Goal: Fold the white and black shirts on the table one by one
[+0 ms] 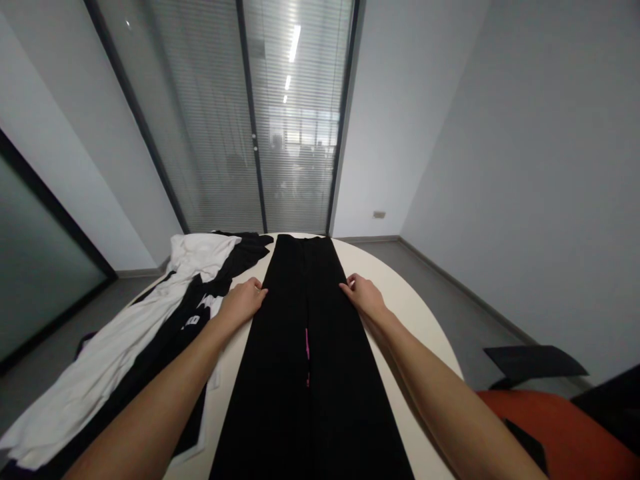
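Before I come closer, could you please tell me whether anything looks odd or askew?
Two pink marks show along the middle of the black trousers, odd against plain black; I cannot tell what they are. To their left, a white garment lies rumpled among dark clothes, untidy beside the flat trousers.

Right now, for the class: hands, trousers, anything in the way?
Left hand at one side edge of the black trousers, right hand at the other. Trousers flat on table. Clothes pile alongside, left, not covering them.
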The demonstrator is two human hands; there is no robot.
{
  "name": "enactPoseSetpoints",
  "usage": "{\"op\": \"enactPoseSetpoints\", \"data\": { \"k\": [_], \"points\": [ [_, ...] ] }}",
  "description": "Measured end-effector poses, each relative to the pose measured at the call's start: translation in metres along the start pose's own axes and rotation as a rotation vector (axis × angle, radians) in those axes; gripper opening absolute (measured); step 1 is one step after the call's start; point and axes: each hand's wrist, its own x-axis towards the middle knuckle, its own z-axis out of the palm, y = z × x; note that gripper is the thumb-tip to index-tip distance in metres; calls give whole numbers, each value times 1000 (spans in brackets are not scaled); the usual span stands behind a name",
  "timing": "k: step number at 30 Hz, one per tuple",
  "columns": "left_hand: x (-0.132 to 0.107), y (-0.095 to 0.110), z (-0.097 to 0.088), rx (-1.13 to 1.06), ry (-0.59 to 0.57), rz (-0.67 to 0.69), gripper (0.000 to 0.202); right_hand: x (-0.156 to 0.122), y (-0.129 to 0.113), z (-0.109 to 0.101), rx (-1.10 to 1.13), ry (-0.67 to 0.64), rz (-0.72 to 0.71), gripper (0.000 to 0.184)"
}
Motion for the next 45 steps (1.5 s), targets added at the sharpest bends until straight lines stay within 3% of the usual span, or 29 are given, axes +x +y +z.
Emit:
{"op": "enactPoseSetpoints", "data": {
  "k": [2,4,6,8,10,14,18,22,25,29,34,37,40,45],
  "points": [
    [-3,-3,-8,-31,-127,-34,31,-6,-5,-8,-50,44,-32,33],
    [-8,-7,-19,-132,-336,-66,38,-13,-8,-19,-37,25,-139,30],
    [-15,-11,-30,-269,-580,-76,46,-21,-8,-34,28,-119,-288,22],
    [-22,-14,-37,-354,-778,-68,56,-28,-4,-49,67,-345,-351,18],
    [-27,-15,-41,-355,-914,-51,63,-35,4,-63,65,-557,-256,24],
    [-31,-12,-42,-332,-1067,-5,70,-51,14,-74,202,-896,-6,53],
    [-34,-8,-49,-354,-1167,115,54,-59,18,-71,411,-1124,-26,69],
    [-34,-12,-55,-341,-1188,235,48,-54,24,-67,561,-1183,-183,52],
    [-33,-15,-55,-328,-1154,252,48,-50,28,-63,597,-1148,-289,52],
    [-35,-12,-59,-245,-1105,249,50,-55,24,-64,418,-1036,-397,51],
    [-40,-1,-70,-234,-984,299,44,-73,-2,-80,291,-952,-509,45],
    [-37,2,-58,-235,-849,341,42,-86,-26,-75,347,-1041,-650,33],
    [-28,0,-36,-244,-708,415,44,-101,-51,-55,422,-1132,-862,23],
    [-18,-6,-14,-334,-698,427,42,-119,-78,-22,309,-1181,-1119,30]
  ]
}}
